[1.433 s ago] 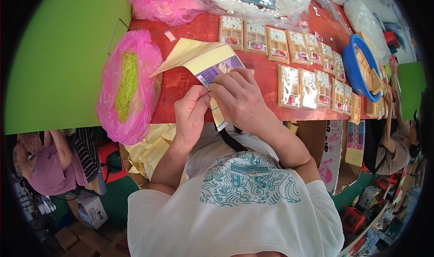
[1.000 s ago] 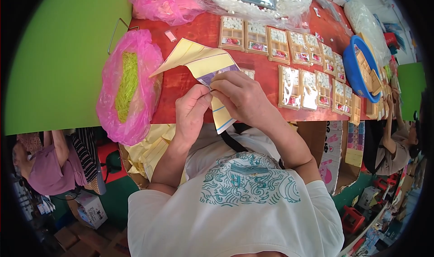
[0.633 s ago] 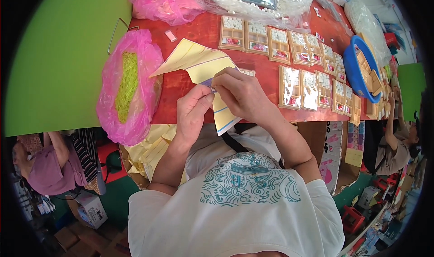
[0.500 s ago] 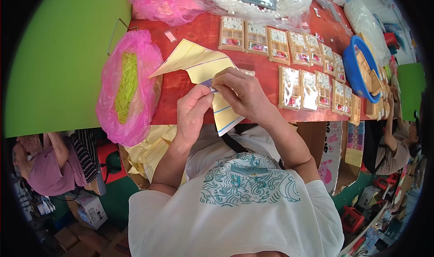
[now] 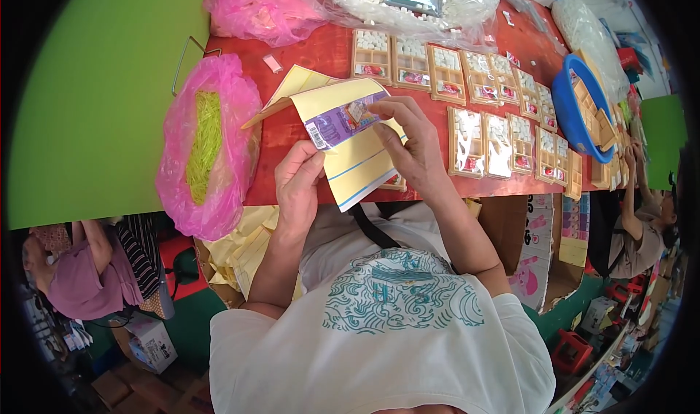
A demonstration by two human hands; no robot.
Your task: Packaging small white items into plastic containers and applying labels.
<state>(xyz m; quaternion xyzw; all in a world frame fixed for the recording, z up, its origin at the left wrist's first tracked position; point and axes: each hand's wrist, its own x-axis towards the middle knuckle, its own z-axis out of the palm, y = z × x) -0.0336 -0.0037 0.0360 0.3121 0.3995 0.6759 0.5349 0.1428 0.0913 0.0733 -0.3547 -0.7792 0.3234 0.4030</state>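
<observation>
A folded strip of yellow label sheet (image 5: pixel 357 165) hangs above the table's near edge. My left hand (image 5: pixel 299 184) pinches its lower left edge between thumb and fingers. Across the sheet lies a purple printed label (image 5: pixel 332 128) with a barcode at its left end. My right hand (image 5: pixel 415 141) is over the label's right end, thumb and fingers apart; whether the fingertips touch it I cannot tell. Just under the sheet a compartment box (image 5: pixel 396 184) is mostly hidden. More compartment boxes (image 5: pixel 467 141) with white pieces and small red printed packets stand in rows to the right.
At the left, a pink bag (image 5: pixel 171 151) holds yellow-green shreds. Farther back are another pink bag (image 5: pixel 262 9) and a clear bag (image 5: pixel 467 13) of white pieces. A blue basin (image 5: pixel 565 93) with wooden trays stands right. Other people sit at both sides.
My right hand has moved right, away from my left hand, and its pinch has opened. The sheet has swung flatter, so the purple label now shows. My left hand shifted slightly left and down.
</observation>
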